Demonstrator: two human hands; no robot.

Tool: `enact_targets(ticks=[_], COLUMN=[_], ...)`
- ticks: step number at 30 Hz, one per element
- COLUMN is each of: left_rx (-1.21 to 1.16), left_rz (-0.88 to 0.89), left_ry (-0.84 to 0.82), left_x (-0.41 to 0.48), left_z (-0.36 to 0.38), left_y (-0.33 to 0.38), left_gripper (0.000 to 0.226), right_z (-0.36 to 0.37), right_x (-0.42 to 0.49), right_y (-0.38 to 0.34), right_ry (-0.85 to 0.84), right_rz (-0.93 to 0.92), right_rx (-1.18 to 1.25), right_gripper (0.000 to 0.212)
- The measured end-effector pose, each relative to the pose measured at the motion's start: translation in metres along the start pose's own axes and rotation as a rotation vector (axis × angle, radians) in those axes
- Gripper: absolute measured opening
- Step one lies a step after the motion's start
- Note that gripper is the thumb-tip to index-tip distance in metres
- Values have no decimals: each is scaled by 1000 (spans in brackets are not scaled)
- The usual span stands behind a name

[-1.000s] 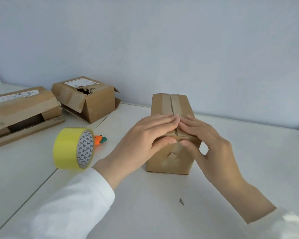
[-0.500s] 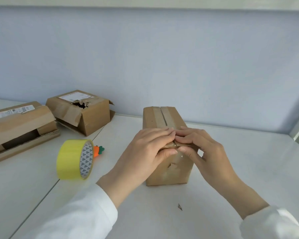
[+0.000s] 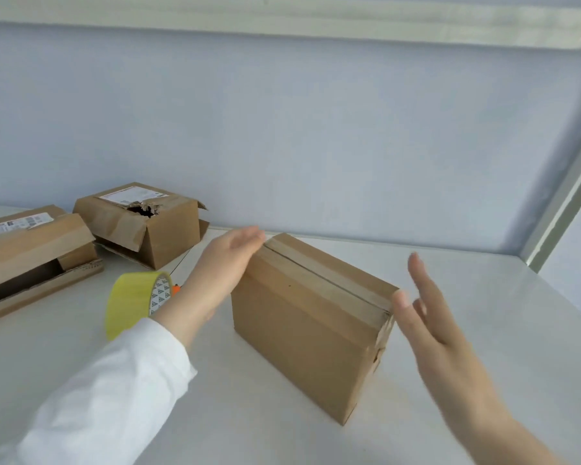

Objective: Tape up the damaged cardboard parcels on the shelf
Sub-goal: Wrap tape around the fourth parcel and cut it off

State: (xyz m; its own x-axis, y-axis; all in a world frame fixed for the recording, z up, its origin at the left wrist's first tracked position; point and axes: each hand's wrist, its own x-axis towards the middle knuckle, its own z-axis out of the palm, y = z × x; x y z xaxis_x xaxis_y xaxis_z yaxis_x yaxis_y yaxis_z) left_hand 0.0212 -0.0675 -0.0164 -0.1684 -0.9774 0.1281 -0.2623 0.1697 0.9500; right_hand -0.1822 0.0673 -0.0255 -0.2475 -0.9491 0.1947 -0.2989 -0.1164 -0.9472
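A taped brown parcel (image 3: 302,327) stands on the white shelf (image 3: 483,330), turned so a long side faces me. My left hand (image 3: 222,266) lies flat against its far left end, fingers straight. My right hand (image 3: 430,323) is open beside the near right end, thumb at the top corner, fingers spread. A yellow tape roll (image 3: 131,302) stands on edge left of my left wrist. A torn parcel with a hole in its top (image 3: 141,223) and a long parcel with a gaping flap (image 3: 31,256) sit at the back left.
A small orange object (image 3: 176,290) peeks out behind the tape roll. The grey back wall (image 3: 316,129) closes off the shelf; an upper shelf edge (image 3: 316,18) runs overhead and a metal post (image 3: 564,203) stands at the right.
The parcel has been turned from end-on to side-on. Both hands left the top seam; the left now lies on the far end, the right has opened beside the near end.
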Motion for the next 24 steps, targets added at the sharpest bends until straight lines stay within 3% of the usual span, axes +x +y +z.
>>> enact_targets(ticks=[3,9,13,16,21,24], left_rx=[-155,-139,-207,-373,-438,-431], left_rz=[-76,-104,-173,-222,-278,-284], left_ry=[-91,-12,-6,-2,0,-30], left_x=[-15,-60,-60,-62,-58,-58], left_z=[2,8,18,30,30,29], left_y=[-4,9,17,22,15,10], left_gripper=[19,26,52,55,53,55], right_z=[23,-21,-24,-16,-14,-16], right_x=[-6,22,24,22,24,25], right_y=[0,-5,-6,-12,-5,-4], right_ry=[-26,6,-36,-15,46,-1], right_rz=[129,306,435,443,424,402], right_rx=[148,422,453,455,506,475], right_gripper=[83,48,33,42,45,45])
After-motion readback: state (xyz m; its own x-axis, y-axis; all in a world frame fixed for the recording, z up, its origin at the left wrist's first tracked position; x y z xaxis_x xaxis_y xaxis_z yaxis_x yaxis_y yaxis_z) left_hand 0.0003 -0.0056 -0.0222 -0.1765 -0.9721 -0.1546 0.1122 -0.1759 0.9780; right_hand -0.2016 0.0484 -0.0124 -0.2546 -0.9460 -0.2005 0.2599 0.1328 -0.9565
